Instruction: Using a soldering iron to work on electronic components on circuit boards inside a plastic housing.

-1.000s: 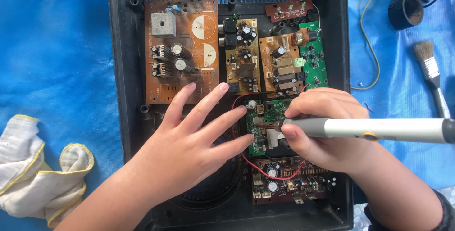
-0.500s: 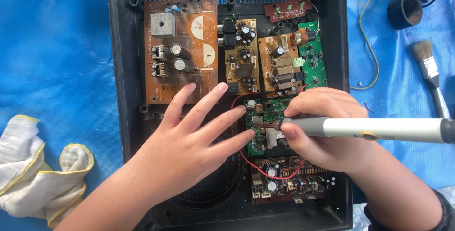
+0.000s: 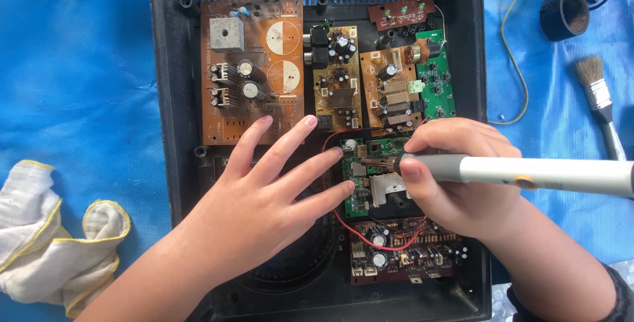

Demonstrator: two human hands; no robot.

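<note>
No real movement since 0.5 s ago, both hands hold position. 1 white glove [image 3: 49,229] far left on blue sheet. Left hand [image 3: 264,196] flat, fingers spread, in black case [image 3: 168,97]. 6 boards. Right hand [image 3: 456,177] gripping 1 soldering iron [image 3: 528,173], tip on green board [image 3: 360,177] between the hands. 1 brush [image 3: 598,97] right.

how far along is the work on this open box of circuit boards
Done: the black case lies open, boards bared. In hand: the right hand holds a grey soldering iron, tip on the small green board, which the left hand steadies. Left: the case is not yet closed; the brush lies unused.
</note>
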